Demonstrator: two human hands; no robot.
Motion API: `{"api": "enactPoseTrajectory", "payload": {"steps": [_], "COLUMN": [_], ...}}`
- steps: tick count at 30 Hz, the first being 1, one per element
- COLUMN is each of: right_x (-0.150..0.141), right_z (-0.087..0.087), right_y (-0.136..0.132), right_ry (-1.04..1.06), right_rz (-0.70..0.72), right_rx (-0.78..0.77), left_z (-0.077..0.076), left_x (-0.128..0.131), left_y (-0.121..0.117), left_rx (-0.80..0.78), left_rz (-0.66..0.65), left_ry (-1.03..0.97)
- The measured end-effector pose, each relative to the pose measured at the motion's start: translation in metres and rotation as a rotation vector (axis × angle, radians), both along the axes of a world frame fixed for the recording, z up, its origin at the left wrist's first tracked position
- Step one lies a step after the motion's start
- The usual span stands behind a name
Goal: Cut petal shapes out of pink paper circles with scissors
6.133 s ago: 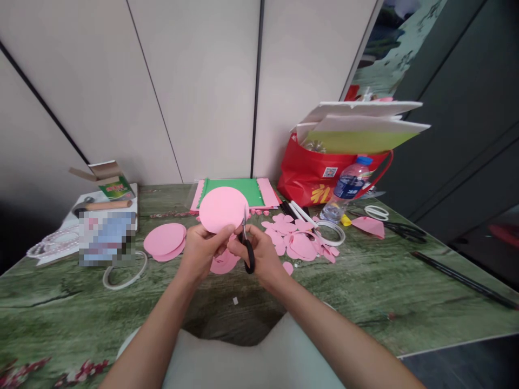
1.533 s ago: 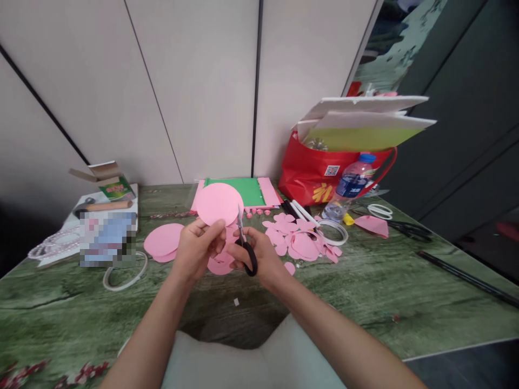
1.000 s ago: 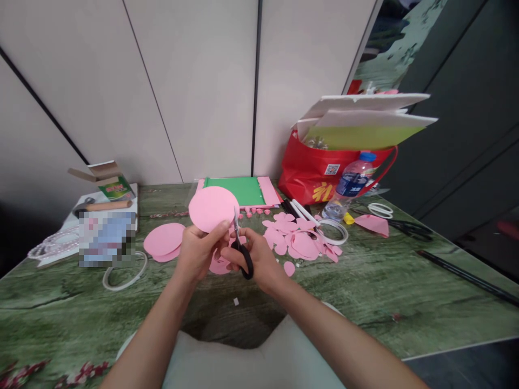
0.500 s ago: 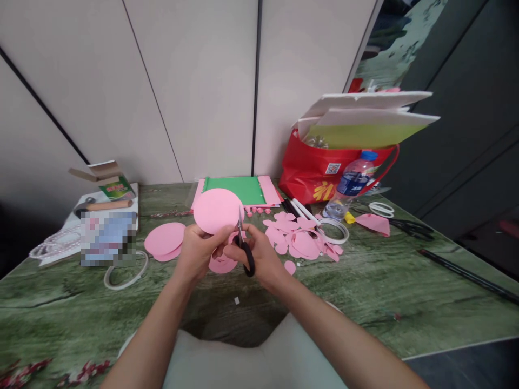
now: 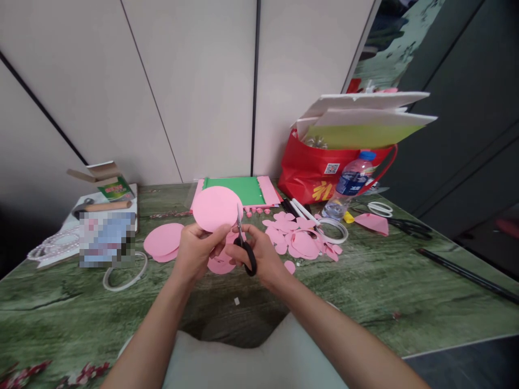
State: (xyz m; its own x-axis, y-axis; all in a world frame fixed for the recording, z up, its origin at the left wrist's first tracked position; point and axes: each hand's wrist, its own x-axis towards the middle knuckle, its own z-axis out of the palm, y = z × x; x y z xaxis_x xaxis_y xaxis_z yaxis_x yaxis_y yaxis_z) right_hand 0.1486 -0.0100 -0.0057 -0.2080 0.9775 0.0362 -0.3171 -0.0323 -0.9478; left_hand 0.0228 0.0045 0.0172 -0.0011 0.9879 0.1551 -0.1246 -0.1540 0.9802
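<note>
My left hand (image 5: 198,248) pinches the lower edge of a round pink paper disc (image 5: 217,208), held up above the table. In my right hand (image 5: 259,251) is a pair of scissors (image 5: 248,259) with black handles; its blades point up at the disc's right edge. Whether the blades are parted is too small to tell. Partly hidden below my hands lie more pink paper pieces (image 5: 221,265). Two or more pink discs (image 5: 163,241) overlap on the table left of my left hand. To the right of my right hand spreads a pile of pink petal-shaped cutouts (image 5: 302,243).
Behind my hands lies a green sheet (image 5: 239,189) on pink paper. A red bag (image 5: 300,173) with boards stands at the back right, a water bottle (image 5: 348,186) before it. Tape rolls (image 5: 125,275), black rods (image 5: 466,275) and an opened small box (image 5: 115,186) lie around.
The disc has turned and shifted slightly in my left hand, first left, then a little back right. The scissors stay at its right edge, moving along with it.
</note>
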Motion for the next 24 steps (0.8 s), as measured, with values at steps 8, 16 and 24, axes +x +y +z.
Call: {"api": "enactPoseTrajectory", "payload": {"steps": [8,16,24], "right_x": [-0.0025,-0.0051,-0.0002], "right_z": [-0.0035,-0.0018,0.0039], "right_y": [-0.0008,-0.003,-0.0024], "right_ry": [0.023,-0.009,0.047], "right_rz": [0.017,0.031,0.061], "right_rx": [-0.001,-0.013,0.002], "left_z": [0.001,0.0007,0.0027], "left_x": [0.002,0.0036,0.0045], "left_y": [-0.001,-0.0008,-0.0011], "left_rx": [-0.004,-0.052,-0.103], "left_rz": [-0.023,0.05,0.039], "left_ry": [-0.071,-0.043,-0.01]}}
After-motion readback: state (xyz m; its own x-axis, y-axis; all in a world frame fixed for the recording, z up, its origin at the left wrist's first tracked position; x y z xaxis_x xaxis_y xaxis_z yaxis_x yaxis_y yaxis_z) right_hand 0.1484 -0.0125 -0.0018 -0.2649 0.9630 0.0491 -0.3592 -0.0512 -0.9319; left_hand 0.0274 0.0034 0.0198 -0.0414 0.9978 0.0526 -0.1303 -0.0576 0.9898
